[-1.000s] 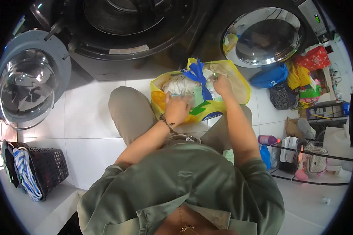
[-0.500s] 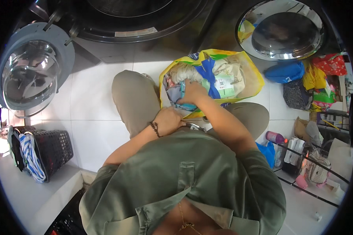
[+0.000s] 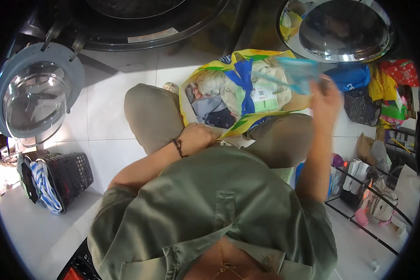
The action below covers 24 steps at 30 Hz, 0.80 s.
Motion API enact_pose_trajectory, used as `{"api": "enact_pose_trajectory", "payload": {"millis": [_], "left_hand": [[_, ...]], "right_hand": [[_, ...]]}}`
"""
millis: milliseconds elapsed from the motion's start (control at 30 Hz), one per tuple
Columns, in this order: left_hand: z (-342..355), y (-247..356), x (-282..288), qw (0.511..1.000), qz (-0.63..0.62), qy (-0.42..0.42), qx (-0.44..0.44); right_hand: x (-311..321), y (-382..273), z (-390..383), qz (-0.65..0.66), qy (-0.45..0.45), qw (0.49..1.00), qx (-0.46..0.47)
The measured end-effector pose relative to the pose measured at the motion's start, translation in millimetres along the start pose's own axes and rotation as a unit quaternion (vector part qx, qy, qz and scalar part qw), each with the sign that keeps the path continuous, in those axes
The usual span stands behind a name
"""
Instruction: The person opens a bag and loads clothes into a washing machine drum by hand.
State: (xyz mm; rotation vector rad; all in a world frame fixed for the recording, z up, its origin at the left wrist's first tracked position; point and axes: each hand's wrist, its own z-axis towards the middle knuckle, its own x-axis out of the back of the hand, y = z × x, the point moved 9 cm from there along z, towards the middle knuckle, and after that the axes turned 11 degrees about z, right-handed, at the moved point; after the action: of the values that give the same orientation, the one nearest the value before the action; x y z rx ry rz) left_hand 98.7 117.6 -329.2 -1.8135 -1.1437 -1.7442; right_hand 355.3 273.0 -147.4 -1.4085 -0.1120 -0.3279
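Observation:
A large yellow shopping bag (image 3: 185, 112) with blue handles stands between my knees, its mouth facing up. Inside lie grey-blue and dark clothes (image 3: 210, 107), cream fabric (image 3: 214, 84) and a pale green packet (image 3: 264, 100) with a white label. My left hand (image 3: 197, 140) is closed at the bag's near left rim, its fingertips partly hidden. Off the bag's right side, my right hand (image 3: 325, 95) grips a translucent light-blue pouch (image 3: 301, 72). Motion smears the pouch, and its far end hangs over the bag's mouth.
Two dark front-loading machines stand ahead; the left one's round door (image 3: 37, 95) hangs open. A black basket (image 3: 72, 177) with striped cloth sits at left. Right are a blue bundle (image 3: 352, 77), a yellow bag (image 3: 382, 91) and a black metal rack (image 3: 368, 233) beside assorted items.
My right hand has come out of the bag and swung up and right, bringing the light-blue pouch along. Dark clothes now show where it was. My left hand stays at the rim.

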Motion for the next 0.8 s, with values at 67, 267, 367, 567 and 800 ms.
{"api": "enact_pose_trajectory", "payload": {"millis": [67,267,367,567,800], "left_hand": [[5.5,1.3,7.3,0.999,-0.041,0.004,-0.003],[44.8,0.7,-1.4,0.989,-0.123,-0.047,0.073],[62.2,20.3,-21.5,0.982,-0.154,-0.109,-0.006],[56.5,45.5,-21.4,0.965,-0.174,-0.098,-0.171],[52.7,47.7,-16.1,0.952,-0.204,-0.116,-0.198]], "right_hand": [[74.1,-19.4,-2.7,-0.028,0.126,0.991,0.026],[214.0,-35.3,-47.6,-0.438,0.301,0.844,0.069],[219.8,10.2,-49.7,-0.612,0.225,0.755,-0.066],[96.8,64.7,-42.7,-0.341,-0.024,0.938,-0.060],[-57.6,120.0,-105.9,-0.437,-0.432,0.789,-0.018]]}}
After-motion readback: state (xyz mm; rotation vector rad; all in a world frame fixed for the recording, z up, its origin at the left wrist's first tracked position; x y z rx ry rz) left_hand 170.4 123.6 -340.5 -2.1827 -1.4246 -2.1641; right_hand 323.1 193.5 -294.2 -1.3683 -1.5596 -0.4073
